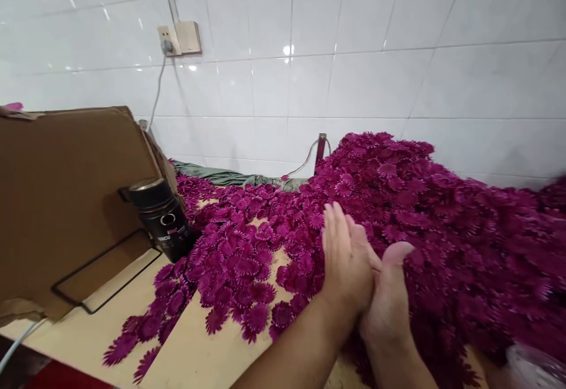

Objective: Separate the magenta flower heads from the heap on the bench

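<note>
My left hand point(347, 259) and my right hand point(389, 300) meet palm to palm just above a big heap of magenta fabric flower petals point(442, 224). The left hand's fingers are stretched out flat and point away from me. Most of the right hand lies behind the left, with its thumb sticking up. Whether anything lies between the palms is hidden. Loose petals point(239, 271) spread out to the left of my hands over the pale wooden table point(194, 353).
A black jar with a metal lid point(161, 218) stands at the left next to a brown cardboard box point(66, 188). A black wire frame point(106, 277) lies by the box. Behind is a white tiled wall with a socket point(179, 38) and cable.
</note>
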`<state>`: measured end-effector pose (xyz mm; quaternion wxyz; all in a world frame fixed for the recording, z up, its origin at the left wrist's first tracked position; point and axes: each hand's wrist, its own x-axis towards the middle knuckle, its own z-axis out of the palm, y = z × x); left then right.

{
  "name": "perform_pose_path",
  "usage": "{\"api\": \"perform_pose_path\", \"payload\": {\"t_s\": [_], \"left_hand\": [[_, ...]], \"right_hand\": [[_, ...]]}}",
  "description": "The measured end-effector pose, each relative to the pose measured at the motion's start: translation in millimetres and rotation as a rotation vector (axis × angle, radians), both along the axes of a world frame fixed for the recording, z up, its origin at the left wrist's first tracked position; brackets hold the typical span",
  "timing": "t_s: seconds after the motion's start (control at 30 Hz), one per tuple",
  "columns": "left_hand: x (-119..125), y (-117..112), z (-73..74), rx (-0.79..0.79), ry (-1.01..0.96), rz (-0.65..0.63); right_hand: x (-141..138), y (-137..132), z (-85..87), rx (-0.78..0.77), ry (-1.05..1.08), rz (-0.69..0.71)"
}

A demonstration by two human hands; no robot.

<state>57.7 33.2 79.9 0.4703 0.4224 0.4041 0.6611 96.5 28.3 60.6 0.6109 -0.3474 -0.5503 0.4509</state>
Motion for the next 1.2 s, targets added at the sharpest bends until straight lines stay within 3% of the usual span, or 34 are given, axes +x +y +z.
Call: {"api": "perform_pose_path", "payload": {"t_s": [0.03,0.1,0.2,0.27,0.3,0.4,0.53,0.67,0.8,0.9,1.0,1.2], "left_hand": [[-4.9,8.5,-2.9,0.019,0.074,0.097],[-11.3,22.3,-9.8,-0.009,0.09,0.174],[-10.2,26.2,-16.4,0.016,-0.028,0.164],[-3.4,17.1,-16.4,-0.08,-0.254,0.075],[1.1,9.7,-15.4,-0.164,-0.389,-0.089],[16.1,-17.1,-11.2,-0.283,-0.493,-0.361],[22.6,-33.8,-6.9,-0.405,-0.634,-0.383],[3.4,-19.1,-7.4,-0.486,-0.767,-0.266],[-15.4,-10.7,-17.9,-0.546,-0.743,-0.23],[-19.0,-14.9,-26.1,-0.589,-0.678,-0.3],[-18.3,-20.1,-26.7,-0.579,-0.65,-0.353],[-20.9,-24.5,-23.5,-0.582,-0.557,-0.353]], "right_hand": [[-4.6,-3.1,-3.0,-0.028,0.019,-0.005],[-10.2,-11.0,-10.1,-0.08,0.02,0.004],[-8.6,-22.3,-14.5,-0.133,-0.073,-0.06],[-3.4,-25.0,-9.6,-0.14,-0.167,-0.166],[-0.2,-24.0,-5.3,-0.127,-0.222,-0.219],[9.2,-15.1,8.6,-0.024,-0.406,-0.399],[22.1,-12.2,19.1,0.174,-0.675,-0.546],[63.7,-36.3,30.4,0.346,-0.829,-0.427],[137.8,-60.7,42.3,-0.028,-1.162,-0.542],[176.5,-63.6,39.0,-0.197,-1.458,-0.314],[185.1,-56.7,26.8,-0.225,-1.575,-0.109],[187.8,-46.5,4.2,-0.279,-1.614,-0.052]]}}
